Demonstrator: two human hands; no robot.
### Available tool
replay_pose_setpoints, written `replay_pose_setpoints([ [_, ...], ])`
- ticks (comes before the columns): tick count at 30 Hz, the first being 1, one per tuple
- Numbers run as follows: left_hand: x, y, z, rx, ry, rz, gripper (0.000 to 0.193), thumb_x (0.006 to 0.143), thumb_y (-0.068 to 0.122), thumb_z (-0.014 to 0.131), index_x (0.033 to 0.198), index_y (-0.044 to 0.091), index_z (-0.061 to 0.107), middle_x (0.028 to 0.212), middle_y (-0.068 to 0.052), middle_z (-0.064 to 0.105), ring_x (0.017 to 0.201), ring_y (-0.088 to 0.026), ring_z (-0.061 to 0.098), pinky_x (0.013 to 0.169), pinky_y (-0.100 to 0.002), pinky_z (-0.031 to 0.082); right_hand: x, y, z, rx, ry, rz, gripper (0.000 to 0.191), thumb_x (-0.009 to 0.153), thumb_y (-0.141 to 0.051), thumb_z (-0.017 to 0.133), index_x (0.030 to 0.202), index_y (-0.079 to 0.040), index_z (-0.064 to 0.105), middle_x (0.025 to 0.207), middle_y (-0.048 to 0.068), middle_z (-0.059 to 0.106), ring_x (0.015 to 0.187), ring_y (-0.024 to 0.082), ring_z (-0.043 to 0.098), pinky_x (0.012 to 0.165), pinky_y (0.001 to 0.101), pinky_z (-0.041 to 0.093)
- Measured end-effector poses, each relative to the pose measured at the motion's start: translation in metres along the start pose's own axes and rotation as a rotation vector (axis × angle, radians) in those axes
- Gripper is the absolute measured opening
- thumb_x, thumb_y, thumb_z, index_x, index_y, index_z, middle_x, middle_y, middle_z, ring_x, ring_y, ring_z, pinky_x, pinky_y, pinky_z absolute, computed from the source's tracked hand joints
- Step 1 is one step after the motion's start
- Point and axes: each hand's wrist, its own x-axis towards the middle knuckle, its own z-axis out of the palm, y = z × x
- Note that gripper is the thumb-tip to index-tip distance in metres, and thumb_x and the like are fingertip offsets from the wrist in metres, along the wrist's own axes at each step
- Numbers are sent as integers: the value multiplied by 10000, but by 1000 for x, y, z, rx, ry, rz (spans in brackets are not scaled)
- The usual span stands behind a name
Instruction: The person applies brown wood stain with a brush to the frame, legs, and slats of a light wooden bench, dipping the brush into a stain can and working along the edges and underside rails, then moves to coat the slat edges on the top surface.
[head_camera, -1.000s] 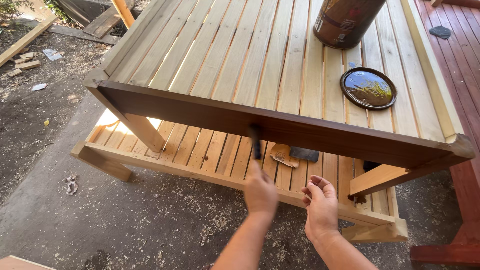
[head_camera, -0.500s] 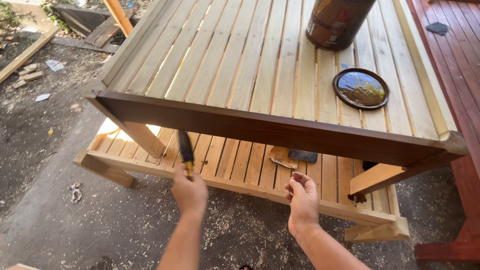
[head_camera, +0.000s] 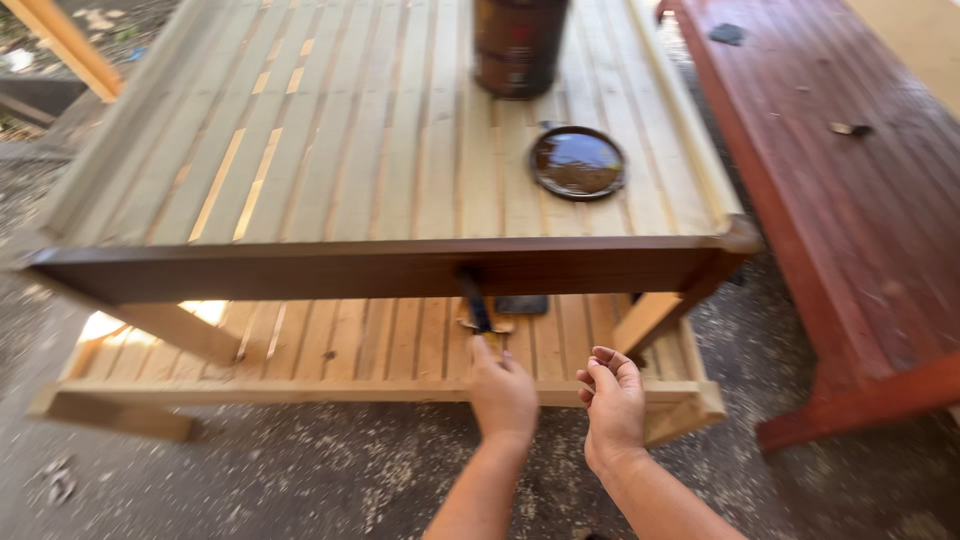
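My left hand (head_camera: 502, 395) grips a dark-handled paintbrush (head_camera: 473, 302) and holds its bristle end against the brown-stained front edge board (head_camera: 300, 272) of a slatted wooden table. My right hand (head_camera: 612, 400) hovers just to the right, fingers loosely curled, holding nothing. On the pale slatted table top (head_camera: 350, 150) stands a dark brown stain can (head_camera: 519, 45), and its round lid (head_camera: 577, 162) lies beside it, wet with stain.
A lower slatted shelf (head_camera: 330, 345) sits under the table, with a dark flat object (head_camera: 521, 304) on it. A red-brown stained wooden bench (head_camera: 840, 160) stands to the right. Gravel ground (head_camera: 250, 480) lies below. An unpainted plank (head_camera: 60, 40) leans at the far left.
The brush has swept along the front edge board: to the left, then back to the right near the middle. The view has shifted, bringing the red bench in.
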Motion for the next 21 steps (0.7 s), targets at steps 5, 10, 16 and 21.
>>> replay_pose_setpoints([
  [5, -47, 29, 62, -82, -287, 203, 350, 966, 134, 619, 1298, 44, 561, 931, -241, 713, 852, -409, 703, 731, -493, 547, 23, -25, -59, 29, 104, 1, 172, 974, -102, 577, 1144, -116, 604, 1043, -32, 606, 872, 83, 584, 711, 256, 468],
  [10, -56, 54, 63, -437, -827, -66, 653, 904, 57, 607, 1525, 227, 504, 841, -120, 652, 633, -245, 616, 559, -405, 504, 38, -52, -107, 5, 147, -16, 180, 996, -112, 546, 1166, -110, 604, 1049, -12, 604, 890, 85, 574, 752, 261, 472],
  [16, -43, 110, 23, -397, -976, 237, 492, 800, 184, 895, 1224, 92, 665, 858, -52, 627, 742, -116, 628, 631, -260, 544, 52, -77, -145, 61, 180, -27, 202, 987, -98, 540, 1180, -105, 598, 1049, -8, 600, 879, 89, 565, 756, 268, 478],
  [21, -34, 153, 39, -227, -400, 558, 191, 1001, 249, 702, 1050, 82, 781, 903, -63, 759, 740, -100, 652, 623, -224, 498, 64, -92, -170, 99, 181, -25, 207, 990, -96, 533, 1188, -105, 593, 1067, -8, 592, 886, 79, 560, 761, 256, 480],
])
